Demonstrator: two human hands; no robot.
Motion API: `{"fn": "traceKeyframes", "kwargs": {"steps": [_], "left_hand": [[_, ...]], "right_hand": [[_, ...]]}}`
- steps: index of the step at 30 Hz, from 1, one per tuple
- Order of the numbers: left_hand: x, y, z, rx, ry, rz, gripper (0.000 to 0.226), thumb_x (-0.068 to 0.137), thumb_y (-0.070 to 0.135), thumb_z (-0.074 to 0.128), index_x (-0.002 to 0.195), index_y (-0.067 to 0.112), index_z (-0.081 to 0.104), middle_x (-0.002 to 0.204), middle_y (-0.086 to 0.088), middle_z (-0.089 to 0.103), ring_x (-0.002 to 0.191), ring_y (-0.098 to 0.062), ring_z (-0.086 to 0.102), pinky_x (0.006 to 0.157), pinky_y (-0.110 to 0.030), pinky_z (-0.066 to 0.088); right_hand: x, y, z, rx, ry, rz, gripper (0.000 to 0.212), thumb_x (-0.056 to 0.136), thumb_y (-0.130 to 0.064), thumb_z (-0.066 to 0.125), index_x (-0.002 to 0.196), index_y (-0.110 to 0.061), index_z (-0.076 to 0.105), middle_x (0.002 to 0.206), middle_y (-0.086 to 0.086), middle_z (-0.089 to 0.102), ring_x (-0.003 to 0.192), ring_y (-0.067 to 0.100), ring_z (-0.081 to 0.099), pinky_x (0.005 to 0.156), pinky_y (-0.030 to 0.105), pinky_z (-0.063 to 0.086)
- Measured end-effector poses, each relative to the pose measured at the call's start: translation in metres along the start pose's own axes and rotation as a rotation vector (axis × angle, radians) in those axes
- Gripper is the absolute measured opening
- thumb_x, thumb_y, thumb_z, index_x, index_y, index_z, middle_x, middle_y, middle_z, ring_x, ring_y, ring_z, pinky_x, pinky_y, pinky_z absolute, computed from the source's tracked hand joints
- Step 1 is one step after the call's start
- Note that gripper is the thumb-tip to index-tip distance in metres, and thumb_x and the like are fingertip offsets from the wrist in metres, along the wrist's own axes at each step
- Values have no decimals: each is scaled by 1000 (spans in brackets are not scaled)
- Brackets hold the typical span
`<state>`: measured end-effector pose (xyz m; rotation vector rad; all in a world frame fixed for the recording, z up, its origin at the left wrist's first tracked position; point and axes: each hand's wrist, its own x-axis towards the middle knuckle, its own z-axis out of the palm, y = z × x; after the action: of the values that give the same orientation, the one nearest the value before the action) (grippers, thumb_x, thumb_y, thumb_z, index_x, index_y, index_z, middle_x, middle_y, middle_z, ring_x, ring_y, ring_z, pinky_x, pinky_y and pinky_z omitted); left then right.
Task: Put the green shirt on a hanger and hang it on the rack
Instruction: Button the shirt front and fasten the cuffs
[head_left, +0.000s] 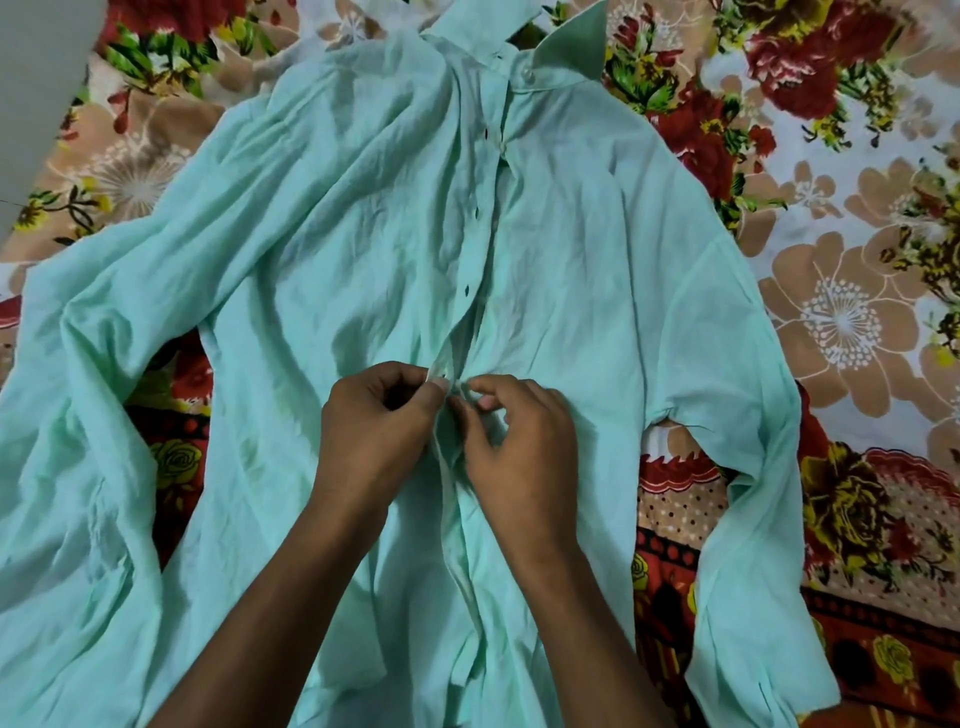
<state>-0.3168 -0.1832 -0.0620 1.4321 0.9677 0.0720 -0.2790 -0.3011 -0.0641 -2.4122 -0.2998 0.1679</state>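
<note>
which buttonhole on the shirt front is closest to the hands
The lowest open buttonhole on the shirt placket, just above both hands; the other two sit higher, toward the collar.

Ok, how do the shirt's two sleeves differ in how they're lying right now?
The sleeve on the left spreads wide and bunched, running off the frame's left edge. The sleeve on the right lies narrower and straighter, bending at the elbow and running down toward the bottom edge. Both are the same pale green, wrinkled, and rest on the floral bedsheet.

Both forearms are bare, with no sleeves, and each hand has short nails.
</note>
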Motion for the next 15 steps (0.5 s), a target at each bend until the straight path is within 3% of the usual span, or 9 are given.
{"fn": "traceKeyframes", "kwargs": {"steps": [6, 11, 13, 15], "left_hand": [[6, 1, -3, -4, 23, 12, 13, 88, 27, 78, 78, 18, 77, 61, 2, 66, 54, -10, 55, 60, -30, 50], [4, 4, -5, -54, 13, -1, 11, 87, 25, 79, 79, 18, 79, 60, 5, 65, 55, -9, 56, 59, -26, 50], [0, 6, -4, -88, -8, -5, 9, 88, 24, 78, 84, 16, 81, 71, -4, 74, 63, -24, 67, 65, -38, 58], [-4, 7, -1, -127, -23, -12, 9, 90, 21, 77, 89, 14, 82, 84, -14, 78, 83, -40, 73, 81, -55, 62]], "right_hand": [[8, -2, 10, 22, 54, 33, 3, 90, -22, 75, 88, -23, 74, 81, -9, 68, 84, 16, 59, 75, 32, 49], [7, -7, 11, 177, 127, 64, 4, 91, -21, 72, 89, -20, 76, 84, -13, 72, 86, 13, 65, 76, 32, 54], [8, -9, 10, 300, 117, 124, 6, 91, -24, 72, 90, -21, 78, 84, -14, 74, 85, 9, 69, 77, 29, 56], [11, -9, 8, 370, 98, 169, 6, 90, -23, 74, 89, -21, 79, 81, -14, 75, 83, 6, 71, 75, 22, 56]]}}
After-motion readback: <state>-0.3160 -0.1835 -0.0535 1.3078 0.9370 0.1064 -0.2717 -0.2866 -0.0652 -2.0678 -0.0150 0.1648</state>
